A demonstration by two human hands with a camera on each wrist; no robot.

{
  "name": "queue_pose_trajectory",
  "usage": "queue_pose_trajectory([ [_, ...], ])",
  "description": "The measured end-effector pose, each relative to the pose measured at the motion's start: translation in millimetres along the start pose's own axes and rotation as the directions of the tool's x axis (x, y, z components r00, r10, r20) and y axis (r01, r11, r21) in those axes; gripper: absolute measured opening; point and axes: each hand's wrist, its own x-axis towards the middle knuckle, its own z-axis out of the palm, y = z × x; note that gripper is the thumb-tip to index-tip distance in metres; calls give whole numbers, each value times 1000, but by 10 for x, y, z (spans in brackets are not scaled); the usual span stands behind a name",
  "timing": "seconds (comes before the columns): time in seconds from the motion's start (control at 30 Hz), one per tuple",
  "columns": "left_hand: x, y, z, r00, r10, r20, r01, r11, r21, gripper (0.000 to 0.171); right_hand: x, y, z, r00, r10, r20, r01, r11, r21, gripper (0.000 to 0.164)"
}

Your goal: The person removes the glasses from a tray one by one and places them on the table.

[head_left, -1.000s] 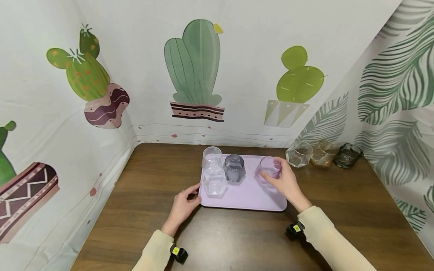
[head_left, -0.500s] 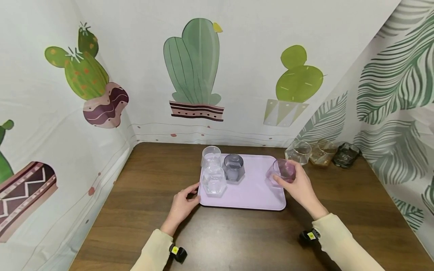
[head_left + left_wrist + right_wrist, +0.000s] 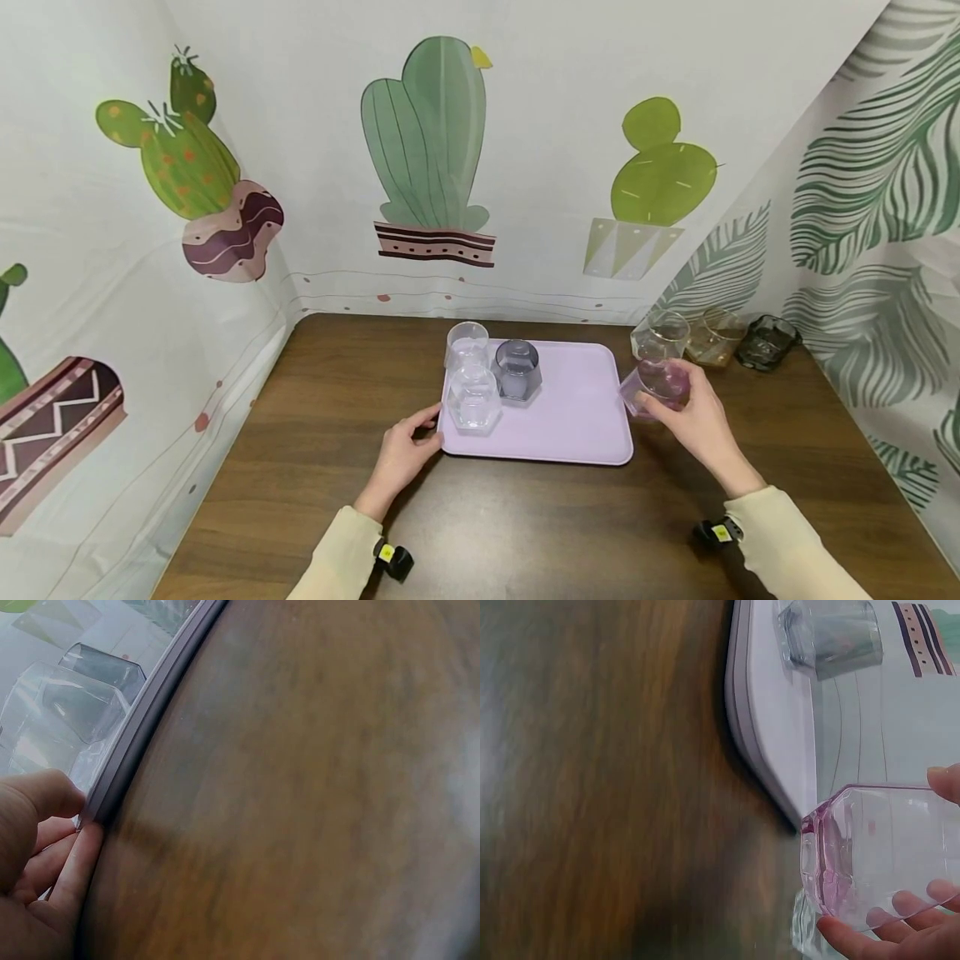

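My right hand [image 3: 701,421] grips a purple-tinted clear drinking glass [image 3: 636,392] with an angular base, just past the right edge of the lilac tray [image 3: 573,408]. In the right wrist view the glass [image 3: 892,847] shows between thumb and several fingers, its base close to the tray's corner. My left hand [image 3: 405,454] holds the tray at its left edge; in the left wrist view thumb and fingers pinch the rim [image 3: 139,724]. On the tray's left side stand a clear glass [image 3: 476,404] at the front, another clear glass [image 3: 467,340] behind it, and a grey glass [image 3: 517,371].
At the table's back right stand a clear glass [image 3: 660,335], an amber glass [image 3: 715,337] and a dark grey glass [image 3: 767,343] in a row. Behind the brown wooden table [image 3: 322,375] hangs a cloth [image 3: 540,167] printed with cacti and leaves.
My right hand has carried the purple glass rightward, from over the right part of the tray to beyond its edge. The left hand stays at the tray's left edge.
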Motion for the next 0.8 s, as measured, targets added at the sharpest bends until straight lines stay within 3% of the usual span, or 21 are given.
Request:
queue_pose_trajectory([
  [0.33,5,1,-2,1000,1,4,-1,1000,-6,44,-17,200,-221,998,21,-52,-22,1000,-21,75],
  [0.8,-14,-15,3,1000,7,1,-7,1000,16,45,-20,516,-558,988,129,-87,-135,988,-71,81],
])
